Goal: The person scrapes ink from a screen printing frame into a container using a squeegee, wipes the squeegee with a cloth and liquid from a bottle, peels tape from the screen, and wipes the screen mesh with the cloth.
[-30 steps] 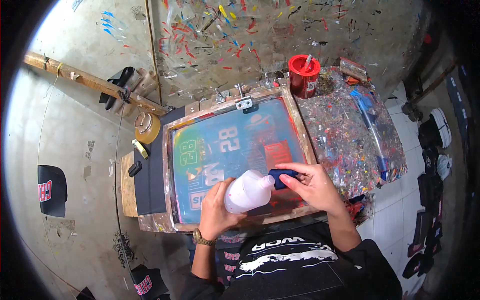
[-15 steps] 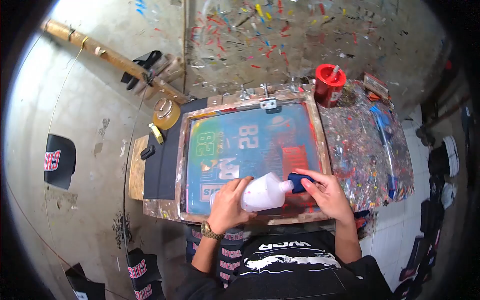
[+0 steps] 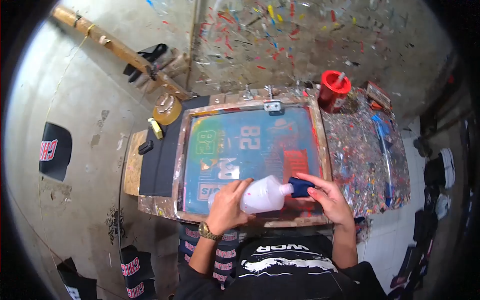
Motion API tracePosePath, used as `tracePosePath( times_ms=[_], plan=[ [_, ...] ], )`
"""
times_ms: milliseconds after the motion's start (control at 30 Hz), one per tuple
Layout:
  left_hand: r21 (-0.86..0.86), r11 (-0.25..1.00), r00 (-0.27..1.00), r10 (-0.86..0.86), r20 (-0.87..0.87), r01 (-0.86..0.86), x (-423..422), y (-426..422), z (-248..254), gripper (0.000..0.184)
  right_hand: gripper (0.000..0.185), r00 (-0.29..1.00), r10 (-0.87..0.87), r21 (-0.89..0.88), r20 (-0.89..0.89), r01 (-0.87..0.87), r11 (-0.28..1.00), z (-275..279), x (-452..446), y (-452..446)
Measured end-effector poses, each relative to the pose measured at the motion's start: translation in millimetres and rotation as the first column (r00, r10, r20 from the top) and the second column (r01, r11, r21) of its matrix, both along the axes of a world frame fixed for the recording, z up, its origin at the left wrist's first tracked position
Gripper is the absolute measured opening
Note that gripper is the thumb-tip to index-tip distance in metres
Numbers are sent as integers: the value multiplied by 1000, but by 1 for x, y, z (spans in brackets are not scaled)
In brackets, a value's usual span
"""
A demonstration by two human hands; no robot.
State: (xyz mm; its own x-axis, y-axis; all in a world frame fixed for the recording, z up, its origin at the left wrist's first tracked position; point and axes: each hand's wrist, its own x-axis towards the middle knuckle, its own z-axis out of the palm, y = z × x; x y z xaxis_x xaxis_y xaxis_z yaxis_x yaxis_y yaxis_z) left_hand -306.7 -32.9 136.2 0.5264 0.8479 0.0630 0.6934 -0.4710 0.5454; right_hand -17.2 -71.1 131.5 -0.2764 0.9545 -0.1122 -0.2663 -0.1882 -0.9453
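Note:
My left hand (image 3: pixel 229 207) is wrapped round a translucent white plastic bottle (image 3: pixel 262 195), which is tilted almost onto its side with the neck toward the right. Against the bottle's mouth, my right hand (image 3: pixel 330 197) pinches a dark blue cloth (image 3: pixel 301 187). Below both hands lies a wooden-framed printing screen (image 3: pixel 325 150) with blue mesh, showing number and letter stencils and a red-stained patch at its right. A metal hinge clamp (image 3: pixel 273 107) sits on the frame's far edge.
On the paint-crusted table (image 3: pixel 357 165) stand a red tub (image 3: pixel 334 92) and, at the far left, a roll of tape (image 3: pixel 167 109). A yellow box (image 3: pixel 156 128) and a black object (image 3: pixel 145 147) lie at left. Printed black pieces (image 3: pixel 55 151) hang along the left wall.
The view has shifted slightly. Both hands keep hold of the bottle and cloth, with the cloth still at the bottle's mouth and the right fingers slightly repositioned.

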Motion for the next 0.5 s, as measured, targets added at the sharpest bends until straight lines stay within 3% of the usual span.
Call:
tracePosePath(
  times_ms=[500],
  plan=[
    [51,997,990,-46,-130,53,-3,14,13,87,43,993,16,-17,-119,-18,1000,-15,0,0]
  ],
)
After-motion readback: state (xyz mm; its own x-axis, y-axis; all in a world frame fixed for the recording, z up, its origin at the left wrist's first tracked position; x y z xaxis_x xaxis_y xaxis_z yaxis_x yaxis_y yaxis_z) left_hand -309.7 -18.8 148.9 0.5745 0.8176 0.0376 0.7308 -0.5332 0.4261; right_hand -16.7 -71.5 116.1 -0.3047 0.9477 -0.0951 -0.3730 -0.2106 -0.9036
